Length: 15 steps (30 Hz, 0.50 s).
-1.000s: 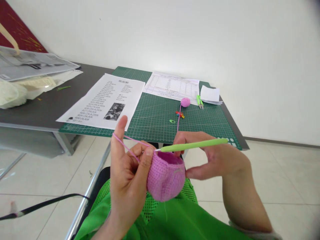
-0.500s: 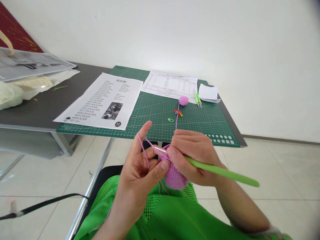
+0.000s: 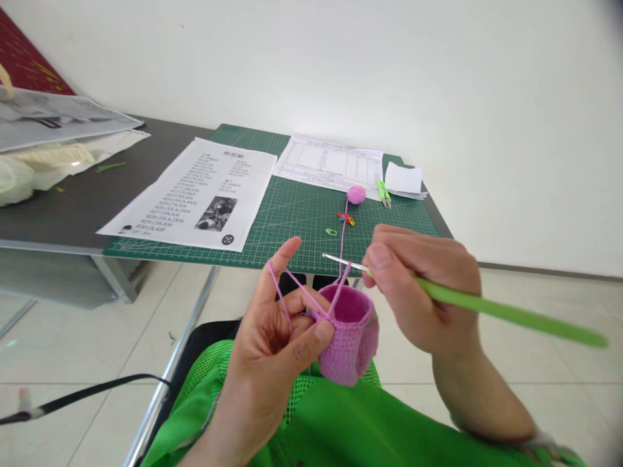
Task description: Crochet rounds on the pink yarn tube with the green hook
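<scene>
My left hand point(image 3: 282, 324) pinches the rim of a pink crocheted piece point(image 3: 346, 344) between thumb and fingers. The piece is cup-shaped, its open top facing up. Pink yarn point(image 3: 305, 285) runs around the raised index finger of that hand and down to the piece. My right hand point(image 3: 423, 285) is closed around a crochet hook point(image 3: 511, 313) with a green handle and a silver tip. A long pink loop stretches from the rim up to the hook's shaft, which is above and apart from the piece.
On the green cutting mat point(image 3: 302, 227) lie a pink yarn ball point(image 3: 356, 194), several stitch markers point(image 3: 346, 218), green snips point(image 3: 384, 194), a printed pattern sheet point(image 3: 195, 194), a form point(image 3: 335, 162) and white paper slips point(image 3: 403, 178). A pale yarn ball point(image 3: 14, 181) sits at far left.
My right hand has moved right and up, drawing the hook away from the piece and lengthening the loop. The crocheted piece's open top now shows. My left hand keeps its hold.
</scene>
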Available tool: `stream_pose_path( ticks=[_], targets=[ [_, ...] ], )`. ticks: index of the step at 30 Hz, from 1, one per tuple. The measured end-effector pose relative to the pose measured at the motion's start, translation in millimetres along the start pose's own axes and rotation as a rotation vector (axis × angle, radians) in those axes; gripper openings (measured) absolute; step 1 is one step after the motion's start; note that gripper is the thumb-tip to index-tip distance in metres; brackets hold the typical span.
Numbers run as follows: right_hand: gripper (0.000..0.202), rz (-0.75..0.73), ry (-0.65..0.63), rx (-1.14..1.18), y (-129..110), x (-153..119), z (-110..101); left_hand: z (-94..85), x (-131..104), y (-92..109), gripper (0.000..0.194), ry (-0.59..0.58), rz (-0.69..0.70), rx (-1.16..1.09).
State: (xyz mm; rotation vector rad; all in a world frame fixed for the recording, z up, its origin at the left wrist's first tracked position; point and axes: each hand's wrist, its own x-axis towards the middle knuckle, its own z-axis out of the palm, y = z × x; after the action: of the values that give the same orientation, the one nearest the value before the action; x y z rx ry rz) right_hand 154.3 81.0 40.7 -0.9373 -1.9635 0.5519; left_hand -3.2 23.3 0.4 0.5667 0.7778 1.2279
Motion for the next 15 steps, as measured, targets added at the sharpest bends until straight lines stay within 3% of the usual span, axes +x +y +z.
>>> stream_pose_path(
  ticks=[4, 5, 7, 9, 11, 13, 15],
  targets=[
    [0.033, 0.275, -0.507, 0.284, 4.2, 12.3, -22.0, -3.8, 3.5, 4.2, 0.073, 0.001, -0.060, -0.041],
    [0.026, 0.327, -0.534, 0.337, 8.5, 16.3, -27.6, -4.6, 4.5, 5.2, 0.074, 0.010, -0.067, -0.052],
    [0.024, 0.425, -0.436, 0.409, 21.0, 24.2, -37.0, -5.9, 6.3, 6.7, 0.075, 0.037, -0.064, -0.068],
    [0.046, 0.468, -0.350, 0.390, 38.4, 31.4, -43.3, -7.1, 7.5, 7.4, 0.076, 0.059, -0.042, -0.069],
    [0.055, 0.527, -0.317, 0.283, 60.5, 37.9, -45.4, -7.9, 8.0, 7.4, 0.075, 0.068, -0.002, -0.063],
    [0.051, 0.632, -0.303, 0.093, 85.8, 43.7, -42.8, -8.3, 7.9, 7.1, 0.076, 0.076, 0.045, -0.054],
    [0.032, 0.737, -0.310, -0.129, 111.1, 47.9, -36.8, -8.1, 7.3, 7.1, 0.077, 0.089, 0.073, -0.039]
  ],
)
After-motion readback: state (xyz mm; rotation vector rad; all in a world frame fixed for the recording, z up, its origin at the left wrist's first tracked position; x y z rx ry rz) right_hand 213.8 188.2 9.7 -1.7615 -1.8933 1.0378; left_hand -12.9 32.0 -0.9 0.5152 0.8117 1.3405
